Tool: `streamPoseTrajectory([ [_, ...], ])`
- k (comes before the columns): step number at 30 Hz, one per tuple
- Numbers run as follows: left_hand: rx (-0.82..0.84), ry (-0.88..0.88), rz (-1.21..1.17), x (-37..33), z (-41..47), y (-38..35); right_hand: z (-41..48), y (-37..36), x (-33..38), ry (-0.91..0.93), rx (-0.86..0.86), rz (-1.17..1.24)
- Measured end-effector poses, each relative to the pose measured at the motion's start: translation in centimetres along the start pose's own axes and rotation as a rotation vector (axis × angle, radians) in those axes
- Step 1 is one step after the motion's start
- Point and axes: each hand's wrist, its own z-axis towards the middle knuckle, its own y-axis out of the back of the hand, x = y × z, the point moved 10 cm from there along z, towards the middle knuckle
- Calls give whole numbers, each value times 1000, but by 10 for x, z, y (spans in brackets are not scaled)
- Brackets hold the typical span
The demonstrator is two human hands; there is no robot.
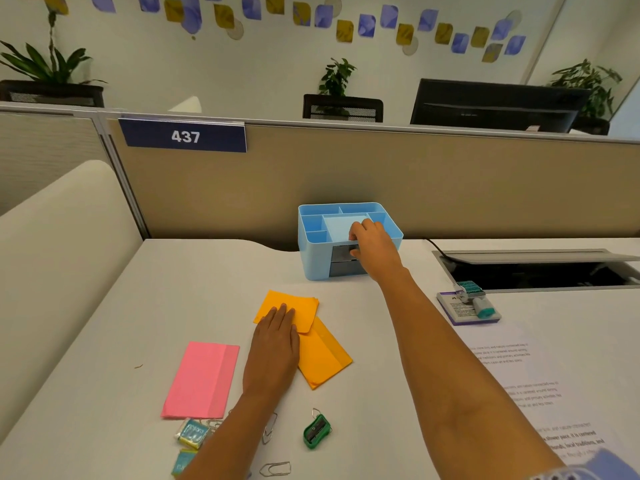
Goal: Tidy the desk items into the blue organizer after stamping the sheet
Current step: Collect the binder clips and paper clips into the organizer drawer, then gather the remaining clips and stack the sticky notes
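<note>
The blue organizer (311, 261) stands at the back of the desk against the partition, with several compartments on top and two grey drawers (341, 253) in front. My right hand (372, 245) rests on its front right edge, fingers over the rim and thumb against the upper drawer. My left hand (275, 344) lies flat on orange paper sheets (322, 358) in the middle of the desk. A pink folded sheet (202, 379) lies to the left. A teal stamp (479, 304) sits on its pad at the right, above the printed sheet (512, 375).
A green sharpener (317, 432), paper clips (275, 468) and small teal packets (192, 434) lie near the front edge. An open cable tray (540, 271) is set into the desk at the right. The tan partition (381, 181) closes off the back.
</note>
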Motion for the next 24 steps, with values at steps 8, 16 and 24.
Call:
streamPoseTrajectory([
  [8,2,4,0,-1,0,1,-1,1,0,3,-23,-9],
  [16,11,8,6,-2,0,1,-2,1,-1,-16,-30,-1],
  [24,15,26,-81,-2,-2,7,-21,16,5,-21,-56,52],
])
